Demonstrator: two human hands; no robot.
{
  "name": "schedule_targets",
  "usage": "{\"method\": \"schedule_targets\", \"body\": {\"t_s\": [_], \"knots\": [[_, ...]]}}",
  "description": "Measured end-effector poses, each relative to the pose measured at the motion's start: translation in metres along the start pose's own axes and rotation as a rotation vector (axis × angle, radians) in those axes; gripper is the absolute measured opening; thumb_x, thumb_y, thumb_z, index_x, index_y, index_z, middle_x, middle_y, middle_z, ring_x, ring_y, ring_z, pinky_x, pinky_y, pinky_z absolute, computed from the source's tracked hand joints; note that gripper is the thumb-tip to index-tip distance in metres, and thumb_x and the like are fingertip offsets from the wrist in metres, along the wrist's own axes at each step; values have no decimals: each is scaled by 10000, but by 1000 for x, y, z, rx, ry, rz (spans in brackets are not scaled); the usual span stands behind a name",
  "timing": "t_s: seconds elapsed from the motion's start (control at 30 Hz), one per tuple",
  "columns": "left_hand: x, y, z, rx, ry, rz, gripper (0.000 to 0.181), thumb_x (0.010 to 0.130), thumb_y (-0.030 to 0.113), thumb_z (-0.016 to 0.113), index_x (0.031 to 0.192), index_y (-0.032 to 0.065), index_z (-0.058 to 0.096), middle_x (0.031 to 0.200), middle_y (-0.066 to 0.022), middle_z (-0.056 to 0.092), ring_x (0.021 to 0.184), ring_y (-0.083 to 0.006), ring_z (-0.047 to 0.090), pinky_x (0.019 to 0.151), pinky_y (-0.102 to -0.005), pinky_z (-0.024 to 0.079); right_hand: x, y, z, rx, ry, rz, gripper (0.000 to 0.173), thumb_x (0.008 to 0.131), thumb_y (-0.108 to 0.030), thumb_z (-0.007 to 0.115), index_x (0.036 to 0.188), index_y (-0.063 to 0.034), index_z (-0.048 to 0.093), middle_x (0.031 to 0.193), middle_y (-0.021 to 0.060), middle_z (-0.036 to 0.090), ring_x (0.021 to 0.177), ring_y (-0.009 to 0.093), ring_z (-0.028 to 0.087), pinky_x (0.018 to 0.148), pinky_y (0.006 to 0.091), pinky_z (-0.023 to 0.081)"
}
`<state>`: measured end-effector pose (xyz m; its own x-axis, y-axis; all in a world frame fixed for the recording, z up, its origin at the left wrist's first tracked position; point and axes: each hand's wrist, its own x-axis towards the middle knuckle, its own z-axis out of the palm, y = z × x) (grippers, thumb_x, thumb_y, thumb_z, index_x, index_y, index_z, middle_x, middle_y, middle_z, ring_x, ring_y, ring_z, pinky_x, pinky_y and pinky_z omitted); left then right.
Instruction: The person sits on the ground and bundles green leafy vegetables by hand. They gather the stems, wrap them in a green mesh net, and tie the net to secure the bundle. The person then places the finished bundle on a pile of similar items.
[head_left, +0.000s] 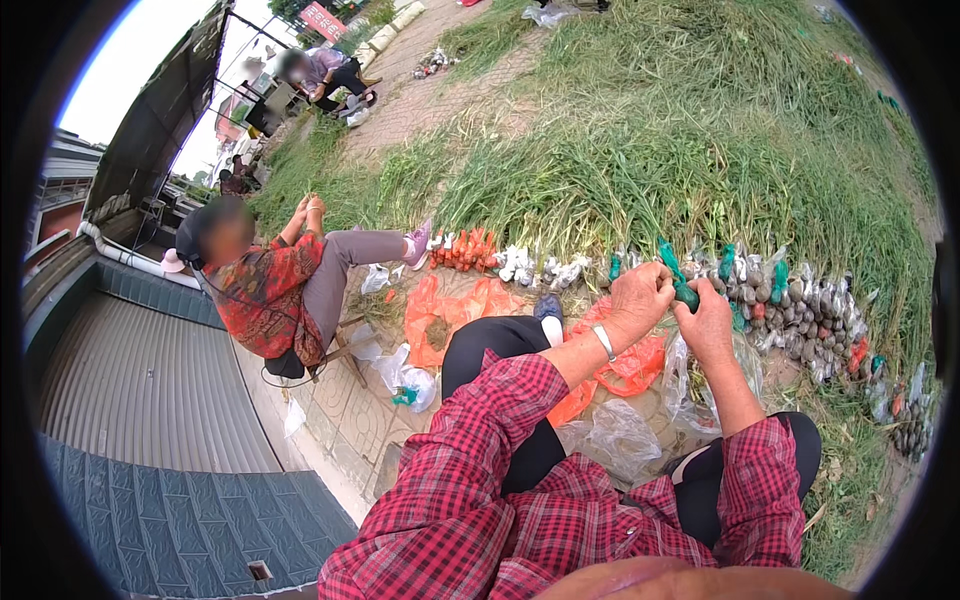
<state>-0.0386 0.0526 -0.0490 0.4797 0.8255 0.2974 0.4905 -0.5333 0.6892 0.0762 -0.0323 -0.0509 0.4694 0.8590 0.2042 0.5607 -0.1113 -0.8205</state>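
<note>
Both hands meet in front of me at a small round bundle in a green plastic bag (685, 298). My left hand (642, 300), with a silvery bracelet at the wrist, pinches near the bag's twisted neck. My right hand (705, 319) holds the rounded bottom between thumb and fingers. Just beyond them lies a long row of cut green plants (615, 180), their bases wrapped in small bags. White-wrapped bundles (516, 265) and orange-wrapped bundles (472, 250) are at the left, and many clear-wrapped ones (806, 315) at the right. What is inside the green bag is hidden.
Orange plastic bags (637, 364) and clear plastic bags (619, 435) lie on the paving between my legs. Another orange bag (427, 315) with a small clump on it is left of my knee. A person in a patterned red top (262, 292) sits at the left; another person sits farther off.
</note>
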Motion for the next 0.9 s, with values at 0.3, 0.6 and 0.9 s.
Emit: {"method": "schedule_targets", "body": {"t_s": [0.3, 0.6, 0.9], "knots": [[20, -3, -5, -792, -385, -320, 110, 835, 114, 585, 869, 10, 574, 709, -20, 595, 582, -88, 574, 526, -222, 483, 10, -1, -12, 582, -201, 358, 374, 822, -104, 665, 1143, 55, 560, 865, 102, 654, 679, 150, 669, 500, 258, 549], [32, 2, -32, -917, -633, -277, 99, 825, 86, 567, 898, 20, 581, 755, -18, 597, 624, -84, 584, 558, -228, 500, 15, -19, -47, 871, -393, 501, 408, 828, -86, 648, 1198, 37, 528, 908, 106, 665, 708, 184, 677, 558, 268, 570], [8, 7, -3, -536, -270, -142, 162, 839, 141, 664, 884, 12, 578, 744, -44, 622, 665, -86, 589, 586, -233, 502, 5, 2, -23, 405, -167, 157, 320, 775, -86, 650, 1069, 28, 599, 816, 73, 627, 651, 131, 639, 502, 274, 559]]}}
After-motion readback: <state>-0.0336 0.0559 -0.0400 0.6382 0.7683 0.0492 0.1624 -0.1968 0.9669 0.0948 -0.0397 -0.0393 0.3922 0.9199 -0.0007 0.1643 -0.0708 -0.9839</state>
